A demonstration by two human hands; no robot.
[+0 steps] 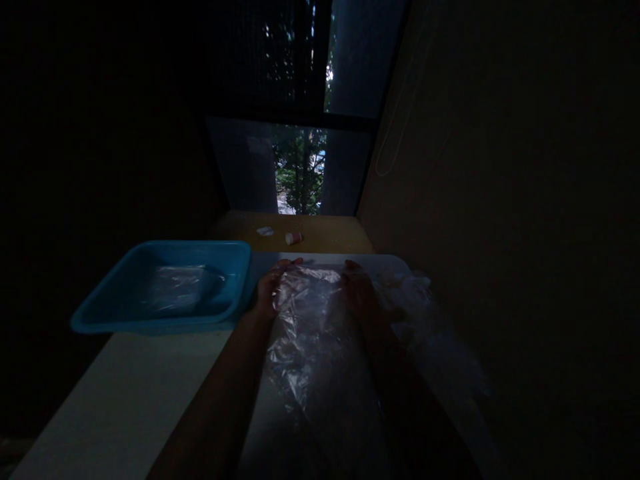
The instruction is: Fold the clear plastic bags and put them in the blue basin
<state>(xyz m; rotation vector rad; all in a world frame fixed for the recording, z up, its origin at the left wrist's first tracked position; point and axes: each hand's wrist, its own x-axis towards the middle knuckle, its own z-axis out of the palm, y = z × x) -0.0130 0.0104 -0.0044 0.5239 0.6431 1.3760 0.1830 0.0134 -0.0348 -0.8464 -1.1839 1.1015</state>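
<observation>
A clear, crinkled plastic bag lies lengthwise on the white table in front of me, its film catching the window light. My left hand is at the bag's far left edge, fingers curled around the film. At the far right edge, my right hand holds the opposite side, though its fingers are mostly lost in shadow. Whether anything is inside the bag is too dark to tell. Beside my right forearm, a loose heap of thin clear plastic spreads along the table's right side.
A blue plastic basin stands on the white table at left, with a clear plastic packet inside. Beyond the table, a yellowish ledge bears a small cup-like object and a crumpled white scrap below the window.
</observation>
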